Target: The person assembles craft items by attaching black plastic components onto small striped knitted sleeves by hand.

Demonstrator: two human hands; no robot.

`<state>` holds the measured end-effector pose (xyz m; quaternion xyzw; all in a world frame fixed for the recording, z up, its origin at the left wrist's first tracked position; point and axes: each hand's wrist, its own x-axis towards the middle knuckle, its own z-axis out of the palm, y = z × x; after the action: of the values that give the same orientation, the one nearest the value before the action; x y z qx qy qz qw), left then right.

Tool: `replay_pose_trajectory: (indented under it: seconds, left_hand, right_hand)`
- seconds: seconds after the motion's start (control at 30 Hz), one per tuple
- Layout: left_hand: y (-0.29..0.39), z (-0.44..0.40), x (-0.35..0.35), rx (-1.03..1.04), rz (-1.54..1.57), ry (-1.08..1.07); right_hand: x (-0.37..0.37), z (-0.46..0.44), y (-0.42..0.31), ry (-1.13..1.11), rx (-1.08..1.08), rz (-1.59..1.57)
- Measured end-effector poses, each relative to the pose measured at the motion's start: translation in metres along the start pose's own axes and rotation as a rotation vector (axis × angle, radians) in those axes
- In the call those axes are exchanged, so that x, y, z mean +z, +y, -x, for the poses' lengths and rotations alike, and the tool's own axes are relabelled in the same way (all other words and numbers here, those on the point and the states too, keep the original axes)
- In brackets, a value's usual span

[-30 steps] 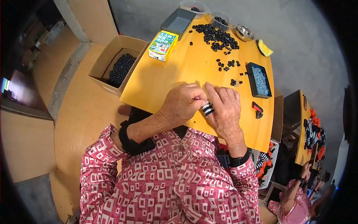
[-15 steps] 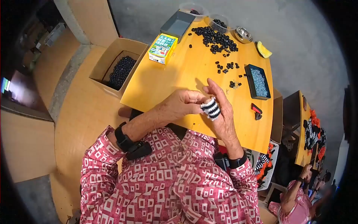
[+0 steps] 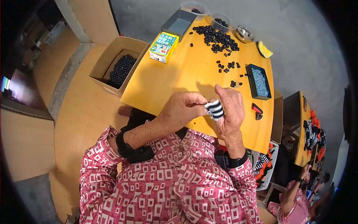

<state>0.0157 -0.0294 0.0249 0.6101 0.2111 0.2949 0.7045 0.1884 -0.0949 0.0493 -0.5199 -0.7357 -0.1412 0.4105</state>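
Lately, a small shift at the work: the striped cloth (image 3: pixel 215 109) sits a little farther to the person's right-hand side of the view than half a second ago, and its black and white bands, mostly covered a second ago, are in plain sight. The left hand (image 3: pixel 232 112) has rolled up off its flatter pose; it is partly open, fingers extended, with the cloth held along its thumb side. The right hand (image 3: pixel 179 109) is nearly closed, thumb and forefinger pinched at the cloth's near-side edge (any thread or needle there is too small to tell). Effect: the banded face is exposed and the edge is reachable between both hands.

Position: cloth held up over the table (image 3: pixel 164 91), in front of the torso. Black pieces (image 3: pixel 212 37), beads (image 3: pixel 260 82) and the red-handled tool (image 3: pixel 257 108) show no clear change; neither hand touches them
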Motion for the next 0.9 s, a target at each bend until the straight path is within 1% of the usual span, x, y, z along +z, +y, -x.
replay_pose_trajectory:
  seconds: [0.07, 0.17, 0.27, 0.33, 0.5, 0.63, 0.7, 0.77, 0.8, 0.87, 0.9]
  left_hand:
    - [0.006, 0.002, 0.002, -0.033, 0.064, 0.001]
    - [-0.004, 0.001, -0.001, -0.055, 0.076, 0.009]
    - [-0.009, 0.0, -0.002, -0.069, 0.109, -0.012]
    - [-0.011, -0.001, -0.003, -0.068, 0.101, -0.035]
    - [-0.022, -0.004, -0.001, -0.061, 0.14, -0.074]
    - [-0.025, -0.005, -0.002, -0.013, 0.055, -0.068]
    - [-0.027, -0.006, -0.004, -0.002, 0.039, -0.07]
    - [-0.027, -0.008, -0.007, 0.102, -0.132, 0.034]
    - [-0.022, -0.008, -0.013, 0.1, -0.133, 0.034]
    - [-0.005, -0.009, -0.025, 0.096, -0.553, 0.107]
    - [-0.002, -0.01, -0.027, 0.131, -0.645, 0.133]
  right_hand:
    - [0.0, 0.001, 0.0, 0.013, 0.004, 0.007]
    - [0.0, 0.005, 0.002, -0.007, 0.018, -0.013]
    - [-0.003, 0.009, 0.004, -0.04, 0.077, 0.004]
    - [-0.004, 0.015, 0.007, -0.102, 0.1, -0.057]
    - [-0.003, 0.012, 0.005, -0.119, 0.069, -0.033]
    - [0.0, 0.007, 0.005, -0.072, 0.037, -0.044]
    - [0.0, 0.009, 0.009, -0.099, 0.028, -0.019]
    - [-0.002, 0.01, 0.012, -0.124, 0.017, 0.002]
    - [-0.004, 0.009, 0.013, -0.132, 0.026, 0.024]
    - [-0.006, 0.009, 0.015, -0.141, 0.036, 0.044]
    - [-0.008, 0.01, 0.017, -0.126, 0.064, 0.022]
